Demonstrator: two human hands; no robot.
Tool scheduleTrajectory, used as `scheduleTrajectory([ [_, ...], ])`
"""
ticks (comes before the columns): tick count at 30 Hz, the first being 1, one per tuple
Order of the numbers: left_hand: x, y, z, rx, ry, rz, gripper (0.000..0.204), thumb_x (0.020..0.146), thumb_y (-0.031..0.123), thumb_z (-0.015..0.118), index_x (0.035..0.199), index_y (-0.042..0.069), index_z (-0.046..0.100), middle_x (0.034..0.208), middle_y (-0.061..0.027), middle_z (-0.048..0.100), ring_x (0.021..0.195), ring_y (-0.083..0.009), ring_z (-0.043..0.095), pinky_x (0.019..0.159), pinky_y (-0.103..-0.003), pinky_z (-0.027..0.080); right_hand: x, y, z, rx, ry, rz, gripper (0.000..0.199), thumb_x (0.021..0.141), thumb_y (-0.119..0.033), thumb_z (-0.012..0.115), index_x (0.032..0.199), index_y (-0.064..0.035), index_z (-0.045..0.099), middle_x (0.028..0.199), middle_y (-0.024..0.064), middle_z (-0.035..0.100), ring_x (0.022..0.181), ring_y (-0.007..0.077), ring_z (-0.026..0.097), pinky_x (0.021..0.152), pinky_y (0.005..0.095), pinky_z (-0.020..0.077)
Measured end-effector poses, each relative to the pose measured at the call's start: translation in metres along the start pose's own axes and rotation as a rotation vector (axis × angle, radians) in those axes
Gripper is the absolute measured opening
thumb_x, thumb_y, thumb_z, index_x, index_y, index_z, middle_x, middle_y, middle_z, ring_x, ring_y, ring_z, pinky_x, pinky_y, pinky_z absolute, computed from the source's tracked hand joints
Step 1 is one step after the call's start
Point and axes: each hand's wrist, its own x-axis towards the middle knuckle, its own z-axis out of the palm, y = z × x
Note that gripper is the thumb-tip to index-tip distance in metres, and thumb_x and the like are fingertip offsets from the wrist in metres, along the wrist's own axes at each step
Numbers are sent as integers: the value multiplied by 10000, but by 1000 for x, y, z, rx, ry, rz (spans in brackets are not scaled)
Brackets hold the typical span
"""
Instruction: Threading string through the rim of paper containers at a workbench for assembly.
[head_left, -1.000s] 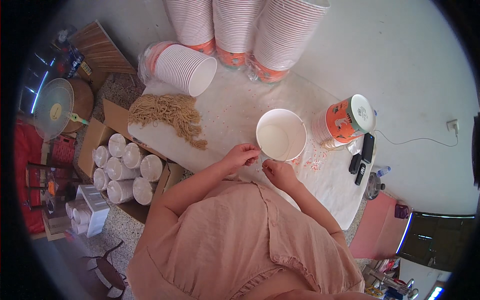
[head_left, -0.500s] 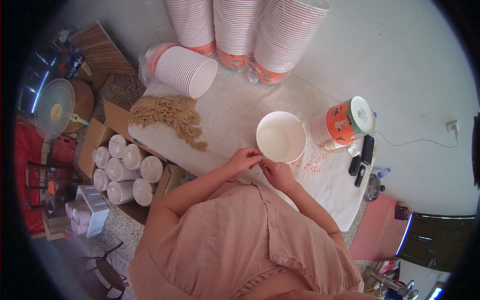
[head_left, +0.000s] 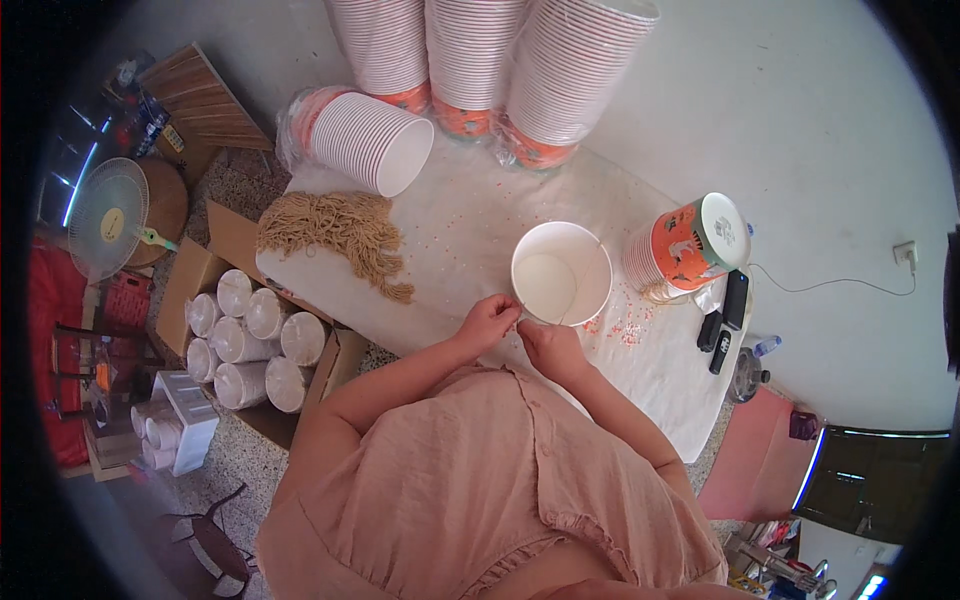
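A white paper bucket (head_left: 548, 285) stands mouth up on the table in front of me. A thin cord runs from its far right rim down across the mouth toward my hands. At the near left rim, my left hand (head_left: 488, 322) is closed in a pinch on the cord's end. My right hand (head_left: 555, 350) is closed beside it, fingertips almost touching the left ones at the same cord end. The fingers hide the end itself. A bundle of tan cords (head_left: 335, 235) lies to the left.
Orange-printed buckets (head_left: 685, 248) stand nested upside down at the right, near black devices (head_left: 735, 300). Tall wrapped bucket stacks (head_left: 475, 60) line the back, with one stack (head_left: 370, 140) lying sideways. Small orange scraps (head_left: 630, 328) dot the cloth. A carton of wrapped white rolls (head_left: 245, 340) sits at left.
My fingertips have shifted slightly, the right ones curling in closer beneath the left. The bucket has moved a hair to the left.
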Motion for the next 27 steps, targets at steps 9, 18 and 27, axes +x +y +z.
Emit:
scheduleTrajectory([
  [9, 6, 0, -3, 87, 55, 157, 142, 894, 165, 597, 936, 30, 604, 781, 21, 579, 655, -62, 493, 582, -234, 423, -4, 6, -5, -44, -47, -55, 48, 822, -124, 537, 804, -80, 543, 631, 149, 593, 594, 344, 613, 514, 455, 469],
  [18, 7, 16, 3, 251, 84, 196, 135, 849, 114, 630, 885, -15, 619, 754, -29, 617, 693, -87, 536, 622, -263, 450, 0, 3, 3, 4, -11, 1, 64, 840, -123, 554, 819, -68, 581, 655, 162, 601, 597, 345, 612, 525, 444, 472],
  [27, 10, 6, 3, 137, 55, 187, 129, 873, 114, 613, 925, -3, 599, 800, -10, 608, 732, -80, 529, 655, -247, 446, -2, 10, 2, -170, -71, -70, 59, 788, -108, 526, 838, -79, 530, 629, 132, 611, 588, 324, 630, 495, 447, 476],
])
